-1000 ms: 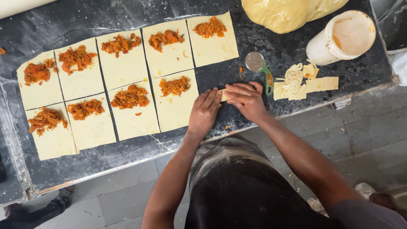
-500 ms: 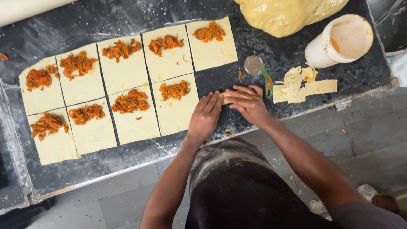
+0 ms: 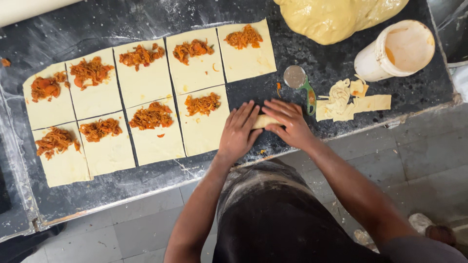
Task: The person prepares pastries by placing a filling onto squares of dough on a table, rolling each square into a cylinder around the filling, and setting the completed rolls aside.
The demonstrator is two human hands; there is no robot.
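Pressing one dough roll [image 3: 265,121] beside nine filled squares [image 3: 147,80]

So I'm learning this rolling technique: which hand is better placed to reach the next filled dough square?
Probably the left hand. It lies right beside the nearest filled dough square, almost touching its edge. The right hand rests on the rolled dough piece, farther from the squares.

Matt pale dough squares [image 3: 146,85]; floured dark stone counter [image 3: 122,19]; glossy dough mound [image 3: 336,17]; plastic tub [image 3: 395,51].
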